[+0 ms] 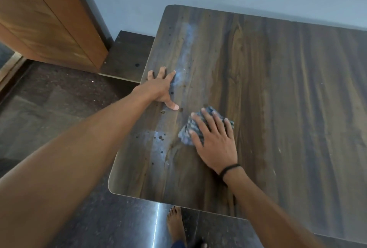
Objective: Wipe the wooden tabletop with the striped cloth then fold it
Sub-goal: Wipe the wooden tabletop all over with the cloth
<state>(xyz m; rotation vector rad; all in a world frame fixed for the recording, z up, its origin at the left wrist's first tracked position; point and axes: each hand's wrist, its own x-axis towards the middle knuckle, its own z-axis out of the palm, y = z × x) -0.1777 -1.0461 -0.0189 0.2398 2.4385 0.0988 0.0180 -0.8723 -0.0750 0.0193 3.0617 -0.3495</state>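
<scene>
Wiping was the step in hand. At the left edge of the wooden tabletop (268, 89) the left hand (161, 87) lay flat and spread, holding nothing, its fingers partly over the rim as a brace. Just to its right sat the striped cloth (188, 130), bunched small, with the right hand (215, 140) pressed open-palmed on top, fingers splayed and not closed around it (a dark band circled that wrist). Done well, the stroke probably wanted even downward pressure and overlapping passes along the grain, catching the dark specks near the left rim. Rightward the board lay bare, giving ample room; the near and left edges were close.
</scene>
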